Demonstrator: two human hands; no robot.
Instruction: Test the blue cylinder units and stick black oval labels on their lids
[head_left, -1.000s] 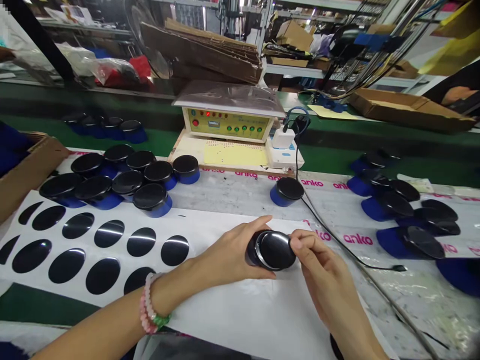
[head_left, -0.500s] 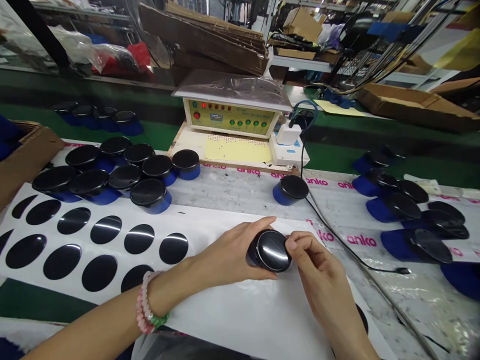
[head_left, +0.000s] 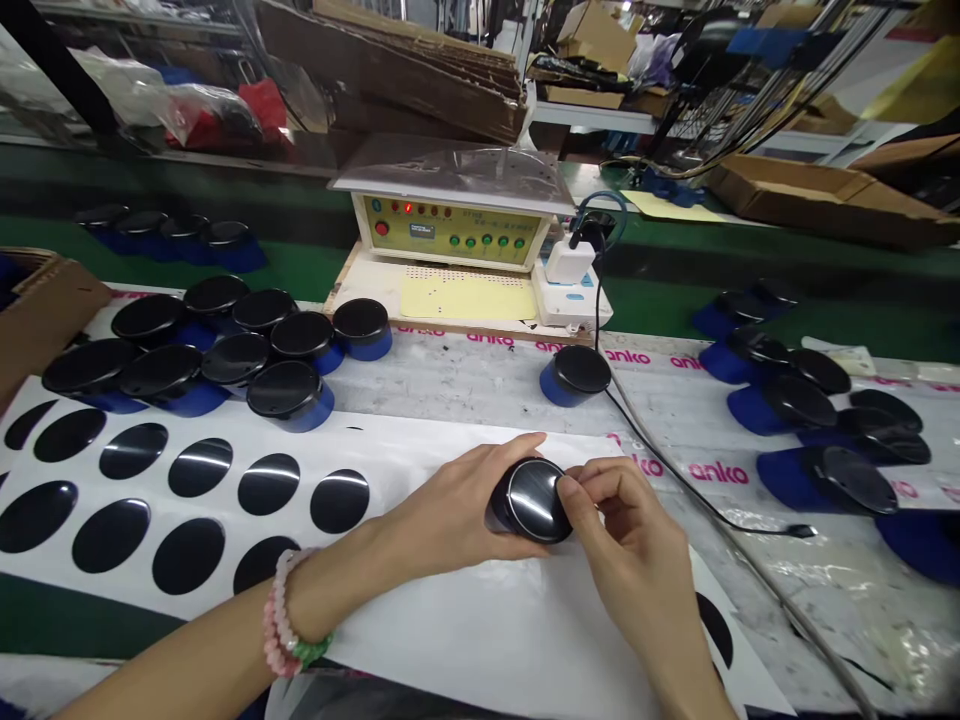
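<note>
My left hand [head_left: 457, 510], with beaded bracelets on the wrist, is wrapped round a black-topped round piece [head_left: 537, 500], tilted so that its glossy top faces me. My right hand [head_left: 626, 530] pinches at the right edge of a black disc [head_left: 546, 502] on that top. Beneath both hands lies a white sheet [head_left: 465, 610]. Rows of black round stickers [head_left: 268, 484] cover its left part, and another black sticker [head_left: 715, 630] shows at the right, beyond my right wrist.
Blue pieces with black tops [head_left: 289, 392] cluster at the left, and more [head_left: 784, 403] stand at the right. A single one [head_left: 575, 375] sits behind my hands. Further back is a control box [head_left: 450, 232]; a black cable [head_left: 697, 492] runs rightward.
The view has shifted slightly. The fingertips of my right hand have moved a little left over the edge of the piece; my left hand keeps its hold.
</note>
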